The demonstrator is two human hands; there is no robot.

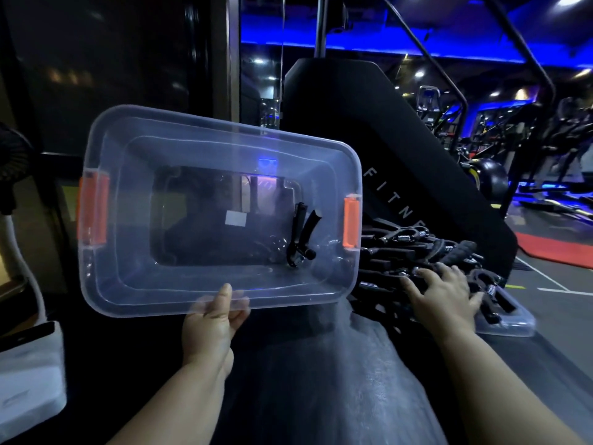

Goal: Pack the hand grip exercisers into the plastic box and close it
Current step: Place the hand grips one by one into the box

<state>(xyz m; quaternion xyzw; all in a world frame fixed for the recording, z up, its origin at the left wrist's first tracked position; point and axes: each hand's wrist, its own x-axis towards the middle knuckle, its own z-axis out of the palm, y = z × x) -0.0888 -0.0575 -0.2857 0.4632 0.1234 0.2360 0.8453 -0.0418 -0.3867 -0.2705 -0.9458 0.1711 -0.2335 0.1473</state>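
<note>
- Head view: left hand (213,319) holds the clear plastic box (221,207) up and tilted toward the camera, fingers (224,295) pinching its near rim, thumb inside.
- Box has orange latches (350,223) at both short ends, both hanging free.
- One hand grip exerciser (300,239) lies inside the box, against the right end of its floor. Otherwise the box looks nearly empty.
- Right hand (444,292) rests spread, palm down, on the pile of grip exercisers (417,252); fingers loose, nothing clearly gripped.
- The pile sits on what appears to be the clear lid (510,322), lying flat on a dark padded gym bench, just right of the box.
- Progress, judged: barely started. One piece packed; the bulk of the pile left to move; then the lid must be freed, fitted and both latches snapped.
</note>
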